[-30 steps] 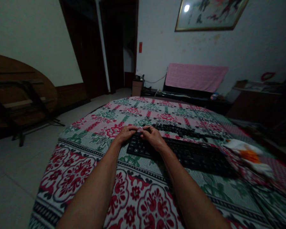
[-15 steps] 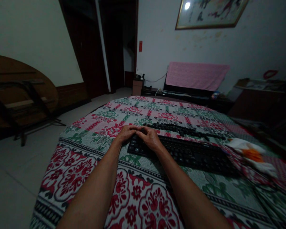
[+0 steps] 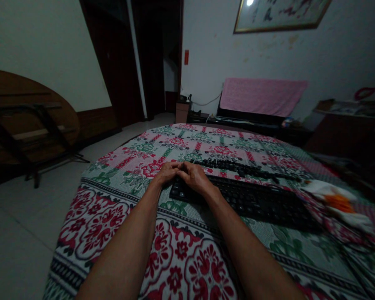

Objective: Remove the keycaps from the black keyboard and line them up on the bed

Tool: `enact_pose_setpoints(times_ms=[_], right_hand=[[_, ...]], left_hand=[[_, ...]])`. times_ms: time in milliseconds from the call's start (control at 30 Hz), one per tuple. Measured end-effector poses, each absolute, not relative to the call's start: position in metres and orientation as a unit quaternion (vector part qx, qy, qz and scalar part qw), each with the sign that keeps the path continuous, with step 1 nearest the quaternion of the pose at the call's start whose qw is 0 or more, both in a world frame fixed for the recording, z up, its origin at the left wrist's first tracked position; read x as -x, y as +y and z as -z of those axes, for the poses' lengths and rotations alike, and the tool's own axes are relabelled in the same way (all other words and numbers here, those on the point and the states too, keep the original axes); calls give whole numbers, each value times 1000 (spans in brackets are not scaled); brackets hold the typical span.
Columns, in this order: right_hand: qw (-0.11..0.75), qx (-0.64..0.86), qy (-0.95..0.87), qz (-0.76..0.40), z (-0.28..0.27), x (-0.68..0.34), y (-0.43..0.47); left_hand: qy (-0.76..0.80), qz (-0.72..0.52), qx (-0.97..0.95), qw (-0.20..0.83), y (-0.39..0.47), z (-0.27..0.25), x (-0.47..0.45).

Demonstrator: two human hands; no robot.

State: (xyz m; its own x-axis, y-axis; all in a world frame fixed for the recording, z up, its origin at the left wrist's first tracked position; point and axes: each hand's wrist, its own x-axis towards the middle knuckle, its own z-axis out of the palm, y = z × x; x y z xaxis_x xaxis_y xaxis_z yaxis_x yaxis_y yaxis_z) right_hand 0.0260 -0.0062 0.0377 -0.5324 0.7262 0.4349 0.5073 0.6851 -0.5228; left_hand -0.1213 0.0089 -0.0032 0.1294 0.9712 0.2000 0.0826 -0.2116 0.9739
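Note:
A black keyboard (image 3: 262,204) lies at a slant on the patterned tablecloth. Both hands meet at its far left corner. My left hand (image 3: 168,173) is closed, fingertips pressed together just past the corner. My right hand (image 3: 195,177) is bent over the keyboard's left end, thumb and fingers pinched close to the left fingertips. Whatever the fingers grip is hidden or too small to make out. Behind the keyboard, a long row of small loose black keycaps (image 3: 246,169) stretches off to the right.
A white and orange cloth or bag (image 3: 339,202) lies past the keyboard's right end, with dark cables (image 3: 353,262) nearby. The floral tablecloth (image 3: 181,143) covers the table. A folded round table (image 3: 28,121) leans at the left wall; a pink towel (image 3: 262,96) hangs at the back.
The view has shifted slightly, so everything sits a little further right. My right hand's fingers are more bent, its knuckles a bit higher. Both hands stay at the keyboard's corner.

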Motion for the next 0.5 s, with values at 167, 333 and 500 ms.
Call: enact_pose_setpoints(times_ms=[167, 333, 500], right_hand=[[269, 369, -878, -141, -45, -23, -4], [210, 363, -899, -124, -49, -19, 6], [170, 350, -914, -115, -56, -16, 14]], left_hand=[[452, -493, -585, 459, 12, 6, 124], [471, -491, -569, 462, 17, 12, 128], [471, -497, -556, 471, 20, 16, 129]])
